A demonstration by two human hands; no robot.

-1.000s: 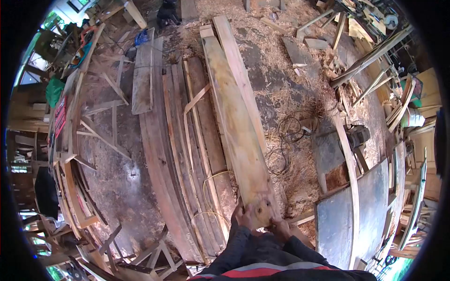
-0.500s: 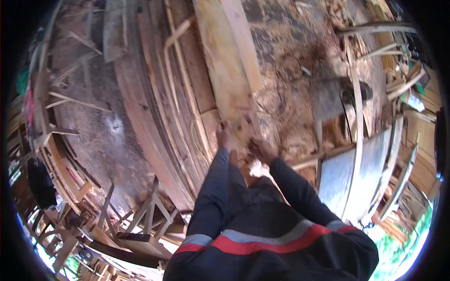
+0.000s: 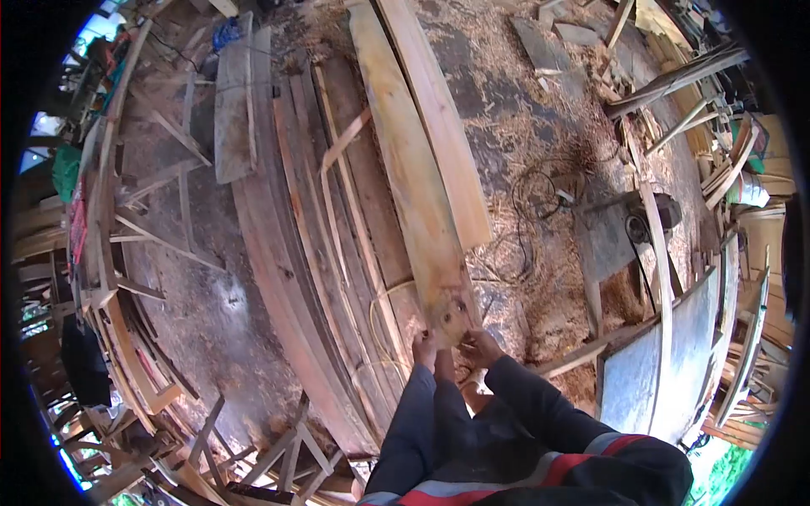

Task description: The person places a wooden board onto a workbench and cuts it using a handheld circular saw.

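Observation:
A long, yellowish plank (image 3: 409, 160) with dark knots at its near end stretches away from me. My left hand (image 3: 425, 347) is closed on the left corner of that near end. At the right corner, my right hand (image 3: 479, 347) grips the same plank with bent fingers. A paler board (image 3: 443, 135) lies close along the plank's right side, and its near end stops short of my hands. My fingertips are partly hidden at the wood's edge.
Long brown boards (image 3: 283, 278) lie to the left, with a thin bent strip (image 3: 329, 177) over them. A machine (image 3: 620, 232) with a cable stands at right, near a grey panel (image 3: 658, 371). Wood shavings (image 3: 540, 126) cover the floor. Wooden frames (image 3: 291, 447) stand at lower left.
The view dipped down and came back up. The pale board's near end now shows separately beside the knotted plank. Both hands remain at the plank's near end.

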